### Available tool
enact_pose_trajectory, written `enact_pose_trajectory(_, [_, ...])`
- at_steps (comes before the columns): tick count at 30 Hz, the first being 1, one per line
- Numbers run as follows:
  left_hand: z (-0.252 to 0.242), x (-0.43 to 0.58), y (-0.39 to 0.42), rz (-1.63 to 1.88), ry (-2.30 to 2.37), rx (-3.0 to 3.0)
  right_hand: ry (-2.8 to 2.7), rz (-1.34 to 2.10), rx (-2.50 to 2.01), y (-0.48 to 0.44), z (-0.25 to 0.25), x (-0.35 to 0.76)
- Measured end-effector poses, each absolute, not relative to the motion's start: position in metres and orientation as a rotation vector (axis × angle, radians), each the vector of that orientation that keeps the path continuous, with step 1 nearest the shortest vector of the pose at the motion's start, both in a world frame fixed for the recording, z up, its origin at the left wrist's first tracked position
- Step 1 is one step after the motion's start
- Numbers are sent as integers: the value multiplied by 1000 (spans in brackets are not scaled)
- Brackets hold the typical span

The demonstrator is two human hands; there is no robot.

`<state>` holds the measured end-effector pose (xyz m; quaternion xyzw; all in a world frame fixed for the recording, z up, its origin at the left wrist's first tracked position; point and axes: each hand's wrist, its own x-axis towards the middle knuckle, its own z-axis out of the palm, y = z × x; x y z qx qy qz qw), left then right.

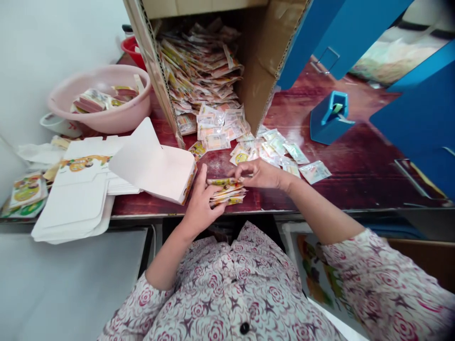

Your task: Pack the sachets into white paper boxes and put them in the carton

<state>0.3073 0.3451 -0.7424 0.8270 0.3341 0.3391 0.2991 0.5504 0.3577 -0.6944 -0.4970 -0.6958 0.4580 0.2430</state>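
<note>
Left hand [200, 204] is gripping a stack of sachets [226, 191] at the table's [355, 175] front edge; right hand [260, 173] is pinching the top sachet, beside the open white carton [156, 166]

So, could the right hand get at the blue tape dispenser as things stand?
Probably yes: only flat loose packets lie between the right hand and the tape dispenser, though that hand pinches the packet stack with the left hand.
</note>
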Motion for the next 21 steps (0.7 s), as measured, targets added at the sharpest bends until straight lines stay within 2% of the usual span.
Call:
enact_pose_trajectory(3, [-742,305,349,819,815,2208,-1831,1415,-1364,348,-700,550])
enact_pose_trajectory(7, [-741,305,350,810,749,2162,-1915,1379,-1446,350,-692,553])
enact_pose_trajectory(9, [-739,306,347,812,807,2130,-1999,1148,-1582,355,-685,555])
enact_pose_trajectory(14, [-736,308,343,752,961,2088,-2176,201,-2200,371,-687,548])
enact_pose_trajectory(17, [-738,308,343,765,883,2187,-2310,14,-2298,377,-696,540])
enact_pose_trajectory(21, [-739,308,346,808,886,2203,-2180,6,-2271,379,-694,539])
